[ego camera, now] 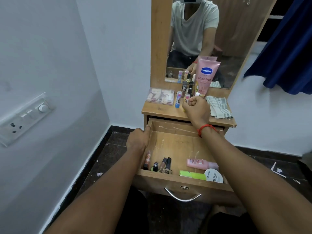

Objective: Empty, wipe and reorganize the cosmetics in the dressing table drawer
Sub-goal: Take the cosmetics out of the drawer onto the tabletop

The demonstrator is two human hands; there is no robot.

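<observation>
The drawer [168, 180] of the dressing table stands pulled out below the bench [162, 112], its curved metal handle [182, 196] facing the person. The left hand [137, 139] grips the drawer's left wall, thumb on the top edge and fingers curled down the outside. The right hand [195, 108], with a red thread [205, 129] round the wrist, hovers over the bench beside the cluster of small cosmetics; its fingers are curled in, and I cannot tell whether they pinch anything. At the front of the drawer lie an orange lipstick tube [147, 158], two nail polish bottles [166, 164], a pink bottle [200, 163] on its side, a green box [192, 175] and a white round tub [214, 176] that reads "NAIL POLISH". On the bench a pink tube [206, 76] labelled "Vaseline Gluta-Hya" stands upright against the mirror [202, 39]. A clear palette case [160, 97] lies to the left, with a blue-and-pink stick [178, 99] upright just beside it. A checked cloth [219, 105] lies crumpled at the right end.
</observation>
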